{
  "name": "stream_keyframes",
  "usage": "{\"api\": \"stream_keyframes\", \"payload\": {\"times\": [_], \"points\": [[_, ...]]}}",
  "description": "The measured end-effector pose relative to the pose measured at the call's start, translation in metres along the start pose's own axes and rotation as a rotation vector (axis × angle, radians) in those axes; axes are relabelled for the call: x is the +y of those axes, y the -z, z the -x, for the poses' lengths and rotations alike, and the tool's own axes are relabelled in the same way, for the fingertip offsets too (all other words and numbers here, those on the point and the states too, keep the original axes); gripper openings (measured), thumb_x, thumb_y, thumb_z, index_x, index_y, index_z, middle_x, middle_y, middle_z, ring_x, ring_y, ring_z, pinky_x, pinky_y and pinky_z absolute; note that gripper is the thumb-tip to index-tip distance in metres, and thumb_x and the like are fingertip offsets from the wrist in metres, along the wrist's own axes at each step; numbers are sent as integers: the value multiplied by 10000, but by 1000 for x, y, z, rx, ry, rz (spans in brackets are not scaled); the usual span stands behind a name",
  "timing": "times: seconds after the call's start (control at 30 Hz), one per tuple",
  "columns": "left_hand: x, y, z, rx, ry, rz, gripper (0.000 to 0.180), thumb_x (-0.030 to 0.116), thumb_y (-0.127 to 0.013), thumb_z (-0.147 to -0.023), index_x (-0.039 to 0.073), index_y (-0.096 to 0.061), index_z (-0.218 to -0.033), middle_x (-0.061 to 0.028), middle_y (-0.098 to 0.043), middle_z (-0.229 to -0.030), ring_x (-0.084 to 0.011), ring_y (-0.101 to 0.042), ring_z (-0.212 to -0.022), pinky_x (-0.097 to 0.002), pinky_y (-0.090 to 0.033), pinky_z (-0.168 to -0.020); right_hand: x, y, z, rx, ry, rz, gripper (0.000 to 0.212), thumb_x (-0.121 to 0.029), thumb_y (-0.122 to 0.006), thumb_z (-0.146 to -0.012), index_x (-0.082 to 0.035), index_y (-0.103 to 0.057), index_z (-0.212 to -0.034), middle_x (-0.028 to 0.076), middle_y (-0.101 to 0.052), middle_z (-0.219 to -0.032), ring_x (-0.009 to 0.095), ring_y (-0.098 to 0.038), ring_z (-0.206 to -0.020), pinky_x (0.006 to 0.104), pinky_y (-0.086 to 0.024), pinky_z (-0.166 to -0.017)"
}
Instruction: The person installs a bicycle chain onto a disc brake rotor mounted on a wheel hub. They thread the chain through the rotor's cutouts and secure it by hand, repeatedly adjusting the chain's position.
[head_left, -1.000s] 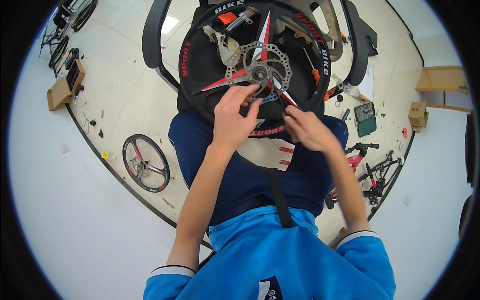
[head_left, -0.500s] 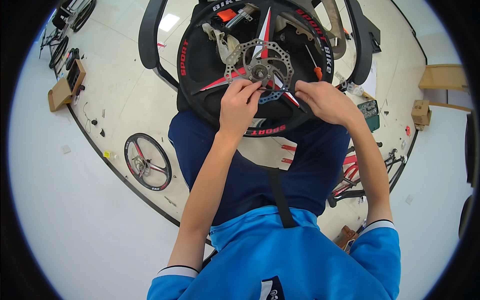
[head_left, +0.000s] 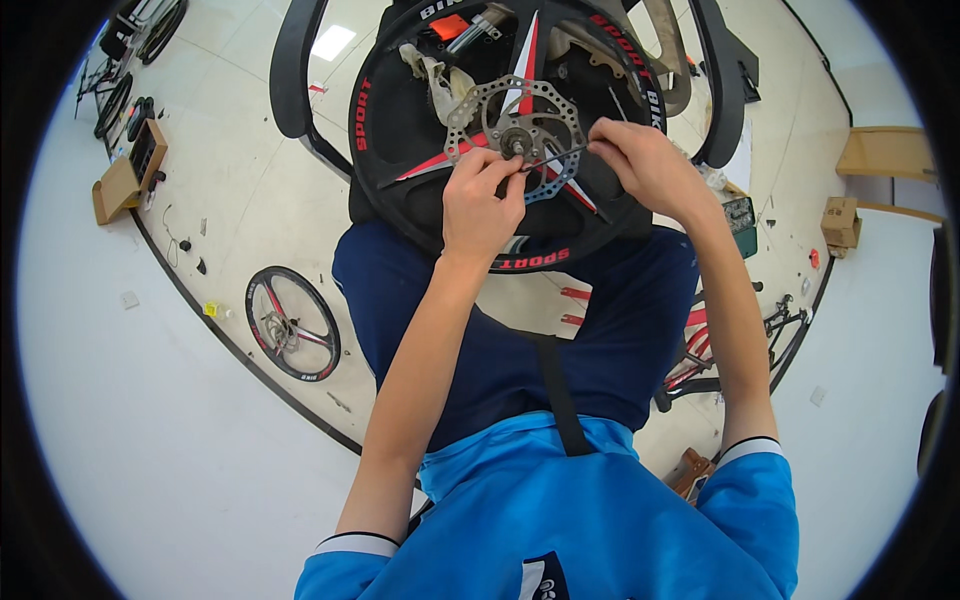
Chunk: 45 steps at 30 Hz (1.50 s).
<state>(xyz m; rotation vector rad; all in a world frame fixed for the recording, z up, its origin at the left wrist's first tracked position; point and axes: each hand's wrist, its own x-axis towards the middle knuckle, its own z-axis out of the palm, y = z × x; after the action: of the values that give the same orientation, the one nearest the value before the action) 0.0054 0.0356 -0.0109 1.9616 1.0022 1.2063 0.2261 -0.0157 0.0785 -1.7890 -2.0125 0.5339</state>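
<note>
A black bicycle wheel (head_left: 400, 200) with red-and-white spokes lies flat in front of me, its lower rim over my thighs. A silver brake disc (head_left: 462, 108) with a holed rim surrounds the hub (head_left: 516, 142). My right hand (head_left: 650, 165) pinches one end of a thin dark rod, which looks like a hex key (head_left: 556, 157). It slants across the disc down to the fingertips of my left hand (head_left: 484, 200). Those fingers are pinched together just below the hub; whatever sits between them is too small to make out.
Behind the wheel's spokes lie a crumpled pale cloth (head_left: 440, 82), a metal tool (head_left: 478, 32) and an orange object (head_left: 451, 26). A chair armrest (head_left: 292, 70) stands at the left. On the floor are another wheel (head_left: 290, 345), a red bike frame (head_left: 697, 352) and an opened cardboard box (head_left: 118, 190).
My right hand has moved up and slightly left, tilting the rod so its right end is higher. It now covers the screwdriver's orange handle. My left hand stays near the hub.
</note>
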Motion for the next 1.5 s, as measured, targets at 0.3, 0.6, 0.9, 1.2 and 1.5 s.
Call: {"api": "stream_keyframes", "payload": {"times": [0.3, 0.6, 0.9, 1.2, 1.5], "points": [[-1, 4, 0, 15, -116, -67, 141, 17, -786, -811, -3, -755, -947, -89, -658, -852, -239, -659, -700, -321, -526, -626, 7, -14, -21, 95, -228, -331, 153, -98, -673, -953, 15, -667, -1055, 42, -657, -780, 67, -555, -658, 240, -448, -611], [-5, 5, 1, 10, -65, 12, 122, 4, -783, -814, -2, -759, -933, -66, -680, -804, -146, -646, -616, -253, -535, -580, -16, 3, -30, 78, -172, -199, 162, -121, -704, -883, 20, -716, -962, 105, -675, -715, 173, -617, -616, 304, -494, -615], [-5, -1, 0, 24, -72, -39, 88, 4, -780, -797, 1, -733, -871, -75, -650, -764, -166, -606, -588, -277, -497, -544, -6, -4, -32, 113, -88, -225, 160, -90, -686, -923, 31, -683, -1028, 54, -657, -750, 87, -584, -622, 247, -473, -602], [-5, -14, 1, 112, -119, -78, 93, -10, -757, -776, -6, -665, -788, -96, -607, -725, -256, -595, -631, -353, -480, -575, -6, -21, -66, 84, -106, -347, 213, -80, -650, -917, 12, -678, -1106, 48, -672, -813, 86, -623, -670, 253, -498, -634], [-6, -12, 0, 123, -164, -59, 87, -29, -742, -773, -8, -661, -797, -107, -615, -745, -282, -600, -678, -369, -479, -611, 10, -14, -28, 116, -229, -337, 181, -129, -711, -929, -1, -686, -1055, 29, -686, -808, 68, -619, -671, 247, -493, -603]]}}
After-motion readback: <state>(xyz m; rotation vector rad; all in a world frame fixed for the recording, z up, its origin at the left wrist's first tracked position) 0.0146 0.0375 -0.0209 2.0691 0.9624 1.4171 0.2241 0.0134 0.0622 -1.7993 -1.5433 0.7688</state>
